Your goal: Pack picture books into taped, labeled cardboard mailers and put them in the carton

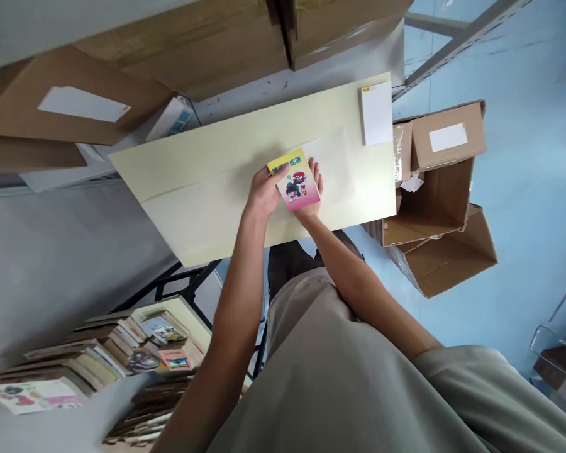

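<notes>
A small book (298,187) with a yellow-to-pink cover, blue Chinese characters and cartoon figures is held above the pale yellow table (207,167). My left hand (264,190) grips its left edge, with the thumb lying over the top of the cover. My right hand (315,189) supports the book from beneath and along its right side, fingers curled up past the edge. Most of the right palm is hidden by the book. At the far right corner of the table lies a white pad or stack of cards (377,114).
Open cardboard boxes (431,204) stand on the blue floor to the right of the table. Larger cartons (193,47) line the back. Rows of books (108,352) fill a shelf at lower left. A metal rack post (462,41) slants at upper right.
</notes>
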{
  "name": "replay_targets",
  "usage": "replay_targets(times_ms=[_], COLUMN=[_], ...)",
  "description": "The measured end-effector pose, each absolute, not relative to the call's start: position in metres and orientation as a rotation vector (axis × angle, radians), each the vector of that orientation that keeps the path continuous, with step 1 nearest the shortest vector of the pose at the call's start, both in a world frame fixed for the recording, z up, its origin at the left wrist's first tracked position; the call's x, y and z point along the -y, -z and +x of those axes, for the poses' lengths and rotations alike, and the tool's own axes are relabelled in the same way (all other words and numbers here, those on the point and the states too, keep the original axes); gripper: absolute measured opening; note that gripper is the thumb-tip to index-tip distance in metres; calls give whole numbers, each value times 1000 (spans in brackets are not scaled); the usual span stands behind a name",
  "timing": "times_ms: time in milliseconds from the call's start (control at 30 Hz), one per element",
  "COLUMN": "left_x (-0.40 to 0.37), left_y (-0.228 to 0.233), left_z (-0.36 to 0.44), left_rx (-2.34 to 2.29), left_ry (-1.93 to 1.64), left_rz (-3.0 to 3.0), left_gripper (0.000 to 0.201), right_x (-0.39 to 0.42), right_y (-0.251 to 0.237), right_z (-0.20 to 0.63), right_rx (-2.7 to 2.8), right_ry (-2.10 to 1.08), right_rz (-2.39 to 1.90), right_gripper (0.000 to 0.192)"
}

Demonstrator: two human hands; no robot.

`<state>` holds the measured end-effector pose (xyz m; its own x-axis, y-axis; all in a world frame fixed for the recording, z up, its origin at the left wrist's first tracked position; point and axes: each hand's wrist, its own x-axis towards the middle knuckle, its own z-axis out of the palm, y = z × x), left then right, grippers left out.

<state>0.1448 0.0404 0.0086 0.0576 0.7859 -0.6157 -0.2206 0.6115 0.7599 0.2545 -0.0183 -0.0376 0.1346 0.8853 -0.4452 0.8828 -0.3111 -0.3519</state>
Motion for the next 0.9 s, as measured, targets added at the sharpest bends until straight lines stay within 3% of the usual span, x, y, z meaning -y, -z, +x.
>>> replay_targets(times_ms=[200,333,400,633,900], left_x=[-34,-25,-22,-18,-7], left_y=[9,28,34,42,26], left_z=[159,178,190,192,175], left_rx=[-1314,-1358,-1391,-1535,-1691], left_ry=[-821,-849,-873,-927,-985], left_rz=[486,398,396,492,445], left_gripper=[58,61,61,57,67], right_x=[21,24,24,22,20], right_y=[14,4,2,20,32], right_z=[330,388,403,410,404], right_rx=[1636,1331,1327,1394,1433], right_ry=[-1183,-1403,-1477,-1420,-1352], right_rz=[-1979,-1874,-1795,-1826,-1911], right_gripper=[66,89,89,71,55])
